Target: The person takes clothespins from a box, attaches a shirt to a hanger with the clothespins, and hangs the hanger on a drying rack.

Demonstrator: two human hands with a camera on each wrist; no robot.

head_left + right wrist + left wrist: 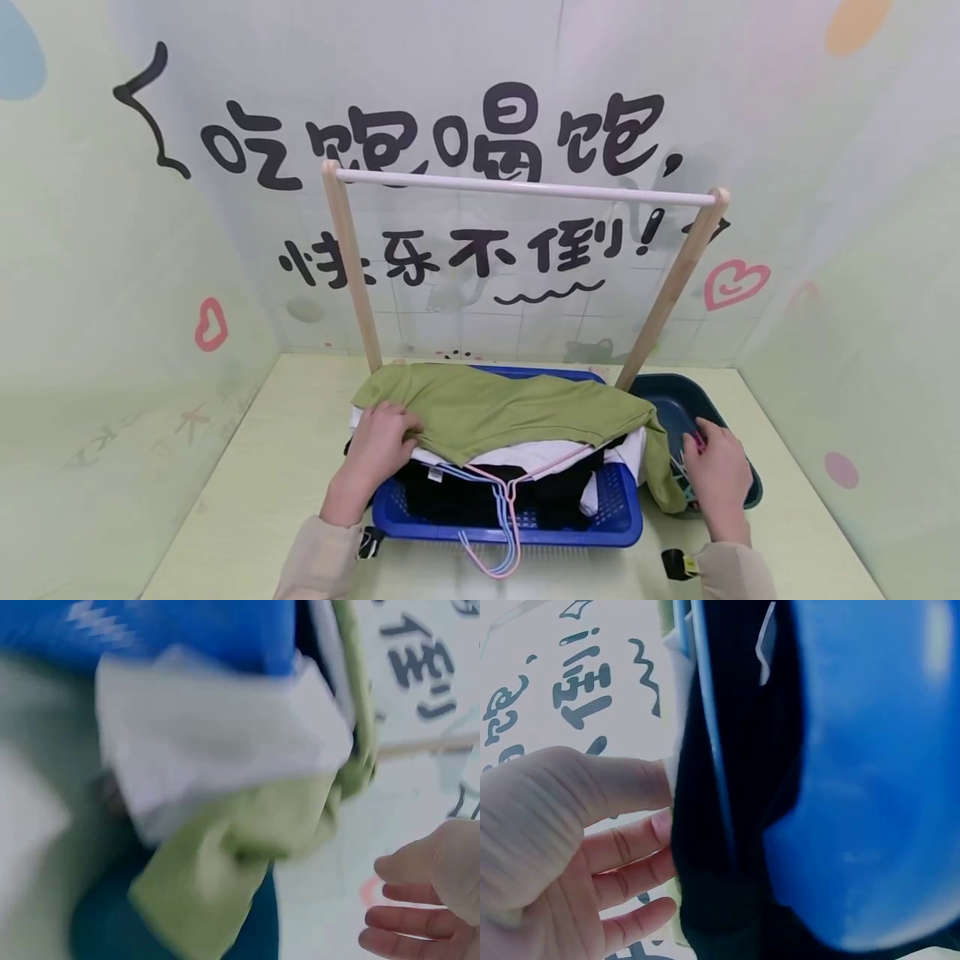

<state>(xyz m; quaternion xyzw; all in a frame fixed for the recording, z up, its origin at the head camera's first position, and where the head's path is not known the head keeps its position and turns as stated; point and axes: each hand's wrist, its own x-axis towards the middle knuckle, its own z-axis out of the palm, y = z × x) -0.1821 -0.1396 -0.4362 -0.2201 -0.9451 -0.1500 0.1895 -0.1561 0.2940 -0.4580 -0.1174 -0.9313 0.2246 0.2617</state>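
Green garment (510,408) lies spread over white and black clothes (487,496) on a blue basket (510,533). My left hand (381,446) touches the garment's left end. In the left wrist view, its thumb and fingers (634,847) are fairly straight, tips partly hidden by the cloth edge. My right hand (717,475) holds nothing, loosely bent over the dark green basin (675,396); in the right wrist view it is apart from the hanging green sleeve (232,855). Pink and light blue hangers (504,517) sit in the clothes, hooks toward me.
A wooden rack with a white rod (525,188) stands behind the basket. Small pink and pale items (699,442) lie in the basin beside my right hand. Printed walls (480,75) enclose the pale table (247,500) at the back and sides.
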